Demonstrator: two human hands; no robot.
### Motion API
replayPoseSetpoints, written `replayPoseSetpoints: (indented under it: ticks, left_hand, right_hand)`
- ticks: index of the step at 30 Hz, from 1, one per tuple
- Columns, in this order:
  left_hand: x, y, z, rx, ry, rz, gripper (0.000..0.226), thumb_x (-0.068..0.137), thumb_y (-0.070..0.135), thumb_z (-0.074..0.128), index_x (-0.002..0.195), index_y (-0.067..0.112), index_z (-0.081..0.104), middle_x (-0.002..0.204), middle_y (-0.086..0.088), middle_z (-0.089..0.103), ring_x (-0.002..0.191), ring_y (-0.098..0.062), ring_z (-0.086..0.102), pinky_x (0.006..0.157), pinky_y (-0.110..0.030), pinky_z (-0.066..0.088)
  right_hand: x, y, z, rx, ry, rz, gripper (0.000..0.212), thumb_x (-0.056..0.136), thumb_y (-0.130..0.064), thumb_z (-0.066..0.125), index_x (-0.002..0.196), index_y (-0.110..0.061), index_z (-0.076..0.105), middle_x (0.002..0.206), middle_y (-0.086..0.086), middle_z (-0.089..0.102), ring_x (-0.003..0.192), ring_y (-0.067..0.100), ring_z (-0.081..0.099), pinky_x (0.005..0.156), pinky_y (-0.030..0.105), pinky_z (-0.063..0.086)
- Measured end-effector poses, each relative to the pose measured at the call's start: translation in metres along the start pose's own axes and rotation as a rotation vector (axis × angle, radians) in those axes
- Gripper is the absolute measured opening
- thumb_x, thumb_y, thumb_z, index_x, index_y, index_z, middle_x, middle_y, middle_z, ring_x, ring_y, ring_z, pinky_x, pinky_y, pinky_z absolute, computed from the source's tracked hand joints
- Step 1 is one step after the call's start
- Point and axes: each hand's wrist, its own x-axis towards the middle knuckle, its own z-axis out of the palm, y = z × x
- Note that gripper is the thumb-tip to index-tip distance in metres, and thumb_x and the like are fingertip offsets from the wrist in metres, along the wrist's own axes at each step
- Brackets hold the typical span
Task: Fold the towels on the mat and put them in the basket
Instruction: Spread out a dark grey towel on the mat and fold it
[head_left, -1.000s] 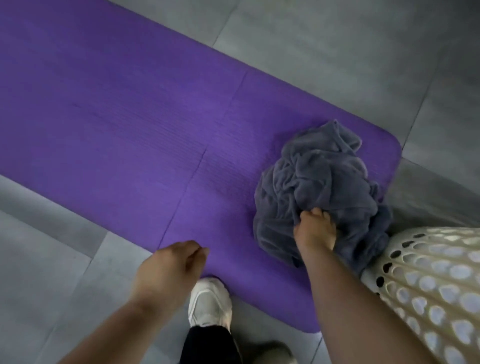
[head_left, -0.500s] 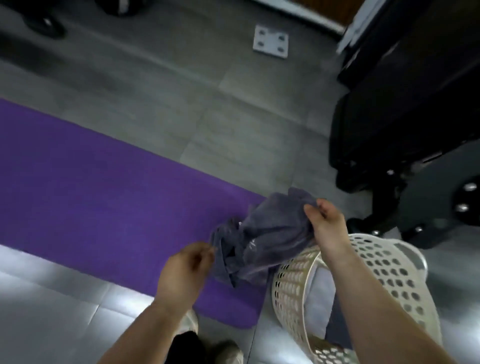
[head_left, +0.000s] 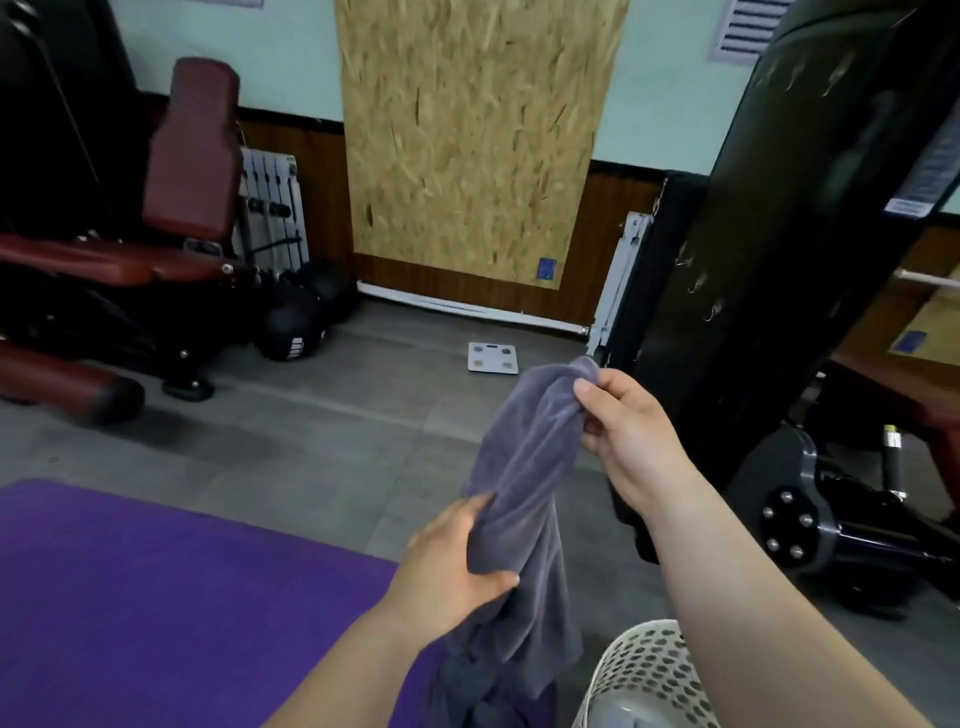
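A grey towel (head_left: 524, 483) hangs bunched in the air in front of me, above the right end of the purple mat (head_left: 156, 613). My right hand (head_left: 623, 431) pinches its top end at chest height. My left hand (head_left: 457, 561) grips the towel lower down, fingers curled round the bunched cloth. The towel's lower part droops past the mat's edge at the bottom of the view. A white perforated basket (head_left: 644, 675) stands at the bottom right, partly hidden by my right forearm.
Grey tiled floor lies beyond the mat. A maroon gym bench machine (head_left: 156, 218) and black medicine balls (head_left: 291, 332) stand at the left. A white scale (head_left: 492, 357) lies on the floor ahead. A black machine with a wheeled base (head_left: 810, 509) stands at the right.
The towel has been lifted off the mat into the air. My left hand has taken hold of its lower part. The view has tilted up from the floor toward the wall.
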Motion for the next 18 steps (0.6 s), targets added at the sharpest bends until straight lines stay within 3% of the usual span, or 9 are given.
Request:
replayPoseSetpoints:
  ticks: [2, 4, 6, 8, 10, 13, 16, 18]
  left_hand:
    - [0.003, 0.008, -0.01, 0.097, 0.017, -0.027, 0.035, 0.081, 0.028, 0.065, 0.113, 0.022, 0.054, 0.117, 0.005, 0.059, 0.113, -0.014, 0.052, 0.091, -0.019, 0.036]
    - [0.008, 0.011, -0.024, 0.021, 0.046, -0.059, 0.003, 0.085, 0.019, 0.06, 0.084, 0.019, 0.057, 0.091, -0.002, 0.066, 0.089, -0.01, 0.06, 0.08, -0.024, 0.042]
    - [0.015, 0.011, -0.042, -0.207, 0.076, -0.058, 0.026, 0.086, 0.003, 0.055, 0.067, 0.02, 0.052, 0.063, 0.008, 0.06, 0.062, 0.007, 0.052, 0.067, -0.021, 0.04]
    - [0.022, 0.012, -0.072, -0.458, 0.147, -0.097, 0.031, 0.087, -0.005, 0.049, 0.065, 0.016, 0.052, 0.051, 0.012, 0.057, 0.056, 0.006, 0.051, 0.059, -0.014, 0.04]
    - [0.034, 0.013, -0.104, -0.612, 0.213, -0.117, 0.029, 0.089, -0.003, 0.047, 0.068, 0.016, 0.055, 0.057, 0.011, 0.061, 0.063, -0.001, 0.056, 0.063, -0.015, 0.044]
    - [0.05, 0.005, -0.154, -0.661, 0.254, -0.132, 0.024, 0.091, 0.006, 0.048, 0.072, 0.02, 0.055, 0.072, 0.002, 0.058, 0.074, -0.013, 0.053, 0.068, -0.024, 0.043]
    - [0.06, -0.009, -0.206, -0.727, 0.201, -0.129, 0.021, 0.091, 0.01, 0.048, 0.075, 0.021, 0.056, 0.075, 0.0, 0.058, 0.074, -0.013, 0.054, 0.066, -0.022, 0.045]
    - [0.066, -0.017, -0.24, -0.834, 0.144, -0.116, 0.024, 0.093, 0.007, 0.044, 0.074, 0.018, 0.053, 0.072, 0.0, 0.055, 0.067, -0.011, 0.055, 0.056, -0.017, 0.047]
  right_hand:
    - [-0.009, -0.014, 0.007, 0.022, 0.005, -0.018, 0.018, 0.093, -0.01, 0.046, 0.081, -0.016, 0.057, 0.064, -0.007, 0.066, 0.058, 0.002, 0.064, 0.056, 0.018, 0.052]
    - [-0.015, -0.023, 0.012, 0.007, 0.041, -0.021, 0.015, 0.094, -0.012, 0.047, 0.085, -0.017, 0.058, 0.074, -0.003, 0.065, 0.065, 0.006, 0.064, 0.06, 0.021, 0.051]
    - [-0.013, -0.025, 0.018, -0.034, 0.121, -0.009, 0.014, 0.093, -0.012, 0.048, 0.087, -0.017, 0.058, 0.079, 0.0, 0.063, 0.072, 0.01, 0.062, 0.065, 0.023, 0.05]
    - [-0.006, -0.022, 0.028, -0.139, 0.217, 0.017, 0.017, 0.091, -0.007, 0.048, 0.082, -0.017, 0.059, 0.077, 0.001, 0.061, 0.069, 0.011, 0.057, 0.062, 0.021, 0.047]
    - [0.001, -0.014, 0.045, -0.29, 0.26, 0.071, 0.019, 0.088, -0.003, 0.047, 0.083, -0.013, 0.062, 0.076, 0.005, 0.06, 0.068, 0.014, 0.055, 0.06, 0.024, 0.045]
    - [0.007, 0.005, 0.096, -0.449, 0.256, 0.133, 0.018, 0.089, -0.007, 0.046, 0.097, -0.008, 0.062, 0.088, 0.005, 0.062, 0.085, 0.019, 0.059, 0.072, 0.023, 0.042]
    - [0.007, 0.016, 0.151, -0.336, 0.413, 0.036, 0.017, 0.088, -0.003, 0.05, 0.084, -0.017, 0.06, 0.081, -0.005, 0.058, 0.082, 0.013, 0.054, 0.067, 0.013, 0.043]
    - [0.004, 0.027, 0.18, -0.229, 0.282, -0.014, 0.024, 0.085, 0.005, 0.049, 0.084, -0.018, 0.055, 0.089, -0.001, 0.06, 0.076, 0.009, 0.053, 0.06, 0.005, 0.041]
